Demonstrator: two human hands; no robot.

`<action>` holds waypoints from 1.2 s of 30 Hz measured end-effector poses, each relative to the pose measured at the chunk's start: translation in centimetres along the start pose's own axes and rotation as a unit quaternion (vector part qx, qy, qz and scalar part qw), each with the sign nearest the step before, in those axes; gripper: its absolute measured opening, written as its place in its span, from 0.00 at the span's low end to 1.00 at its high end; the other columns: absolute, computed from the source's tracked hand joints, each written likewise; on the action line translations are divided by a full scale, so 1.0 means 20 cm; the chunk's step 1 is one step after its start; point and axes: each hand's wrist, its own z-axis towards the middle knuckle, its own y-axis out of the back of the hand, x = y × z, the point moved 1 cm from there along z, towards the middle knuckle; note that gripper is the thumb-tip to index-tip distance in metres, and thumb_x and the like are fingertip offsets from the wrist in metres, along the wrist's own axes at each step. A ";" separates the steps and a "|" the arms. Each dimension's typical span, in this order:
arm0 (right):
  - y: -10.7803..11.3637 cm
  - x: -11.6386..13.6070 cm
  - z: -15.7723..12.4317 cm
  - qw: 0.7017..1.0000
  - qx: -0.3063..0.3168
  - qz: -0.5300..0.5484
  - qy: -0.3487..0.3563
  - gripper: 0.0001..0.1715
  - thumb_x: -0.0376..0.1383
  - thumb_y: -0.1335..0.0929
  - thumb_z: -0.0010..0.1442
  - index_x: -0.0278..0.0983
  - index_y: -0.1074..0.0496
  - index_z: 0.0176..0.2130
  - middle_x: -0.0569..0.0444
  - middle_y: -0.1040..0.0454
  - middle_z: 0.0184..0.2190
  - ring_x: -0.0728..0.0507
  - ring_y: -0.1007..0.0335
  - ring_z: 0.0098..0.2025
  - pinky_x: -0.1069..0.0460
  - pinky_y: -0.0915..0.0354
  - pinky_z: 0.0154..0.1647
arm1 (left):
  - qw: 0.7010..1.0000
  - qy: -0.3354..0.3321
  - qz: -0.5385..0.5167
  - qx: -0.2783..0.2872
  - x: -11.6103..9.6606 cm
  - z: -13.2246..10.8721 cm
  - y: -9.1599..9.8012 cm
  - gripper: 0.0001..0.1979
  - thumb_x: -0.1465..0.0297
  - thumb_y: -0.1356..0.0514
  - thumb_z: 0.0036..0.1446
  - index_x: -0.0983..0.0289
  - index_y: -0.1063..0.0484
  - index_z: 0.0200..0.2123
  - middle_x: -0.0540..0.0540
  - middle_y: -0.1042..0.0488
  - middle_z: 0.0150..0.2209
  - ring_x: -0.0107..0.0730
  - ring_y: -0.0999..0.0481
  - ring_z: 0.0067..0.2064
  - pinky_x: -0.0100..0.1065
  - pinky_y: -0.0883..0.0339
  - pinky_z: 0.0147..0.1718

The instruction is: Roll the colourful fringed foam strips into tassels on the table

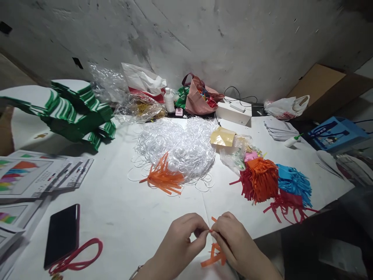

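My left hand (183,237) and my right hand (233,241) meet at the near edge of the white table (122,217), fingertips pinched together on a small orange paper fringe piece (214,254) that hangs below them. A loose pile of orange paper strips (163,179) lies ahead of my hands, against a big heap of thin white string (180,146). To the right are stacked fringed paper pieces in orange (262,179), blue (294,181) and red (287,206).
A dark phone (62,233) and a red cord (75,256) lie at the near left, beside printed sheets (32,175). Green-and-white folded paper (75,112) sits far left. Bags, a white bottle (169,100) and a white box (233,111) line the wall.
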 end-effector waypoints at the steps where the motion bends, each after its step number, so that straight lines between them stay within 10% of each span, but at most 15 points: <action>1: 0.00 0.01 0.00 1.000 0.002 0.007 -0.002 0.13 0.32 0.44 0.70 0.39 0.36 0.35 0.55 0.30 0.29 0.46 0.37 0.32 0.50 0.40 0.38 | 1.000 -0.013 0.011 -0.004 0.01 -0.01 0.00 0.08 0.80 0.45 0.51 0.62 0.31 0.27 0.49 0.28 0.24 0.25 0.30 0.26 0.25 0.37 0.25; 6: -0.03 0.04 0.03 0.997 0.024 0.064 -0.023 0.09 0.35 0.38 0.68 0.40 0.33 0.47 0.53 0.24 0.39 0.45 0.32 0.41 0.50 0.37 0.43 | 0.998 -0.046 0.043 -0.023 0.07 -0.08 0.00 0.08 0.81 0.45 0.52 0.61 0.34 0.27 0.49 0.29 0.24 0.26 0.31 0.26 0.26 0.37 0.26; 12: -0.17 0.03 0.10 0.999 -0.008 0.024 0.031 0.09 0.32 0.40 0.68 0.39 0.34 0.37 0.57 0.29 0.28 0.47 0.35 0.32 0.51 0.37 0.40 | 0.996 -0.053 0.044 -0.061 0.16 -0.14 0.05 0.09 0.81 0.46 0.51 0.61 0.35 0.27 0.49 0.31 0.23 0.26 0.32 0.26 0.26 0.39 0.25; 17: -0.29 0.02 0.15 0.998 0.008 -0.047 0.037 0.09 0.30 0.41 0.66 0.39 0.37 0.34 0.58 0.32 0.26 0.47 0.37 0.30 0.51 0.38 0.38 | 0.992 0.031 0.012 -0.119 0.32 -0.24 0.13 0.09 0.81 0.46 0.50 0.61 0.34 0.27 0.49 0.31 0.25 0.27 0.31 0.27 0.27 0.36 0.26; 22: -0.42 0.04 0.28 0.997 0.044 -0.062 0.030 0.09 0.30 0.40 0.66 0.39 0.35 0.35 0.56 0.29 0.28 0.46 0.34 0.31 0.51 0.35 0.34 | 0.980 0.141 -0.136 -0.030 0.47 -0.32 0.18 0.06 0.70 0.43 0.59 0.61 0.27 0.39 0.53 0.25 0.34 0.29 0.26 0.32 0.28 0.32 0.30; 31: -0.56 -0.16 0.28 0.981 -0.139 -0.107 -0.088 0.20 0.39 0.37 0.68 0.42 0.39 0.58 0.48 0.28 0.52 0.39 0.30 0.53 0.42 0.30 0.51 | 0.892 0.348 -0.143 -0.249 1.23 -0.21 0.66 0.26 0.48 0.39 0.47 0.67 0.26 0.33 0.52 0.29 0.26 0.32 0.29 0.26 0.34 0.31 0.28; 36: -0.66 -0.25 0.08 0.979 -0.131 -0.122 -0.102 0.20 0.38 0.35 0.66 0.45 0.36 0.57 0.51 0.26 0.50 0.41 0.26 0.49 0.47 0.27 0.47 | 0.869 0.386 -0.003 -0.310 1.38 -0.17 0.82 0.32 0.57 0.40 0.49 0.72 0.33 0.53 0.67 0.33 0.50 0.49 0.28 0.49 0.46 0.32 0.48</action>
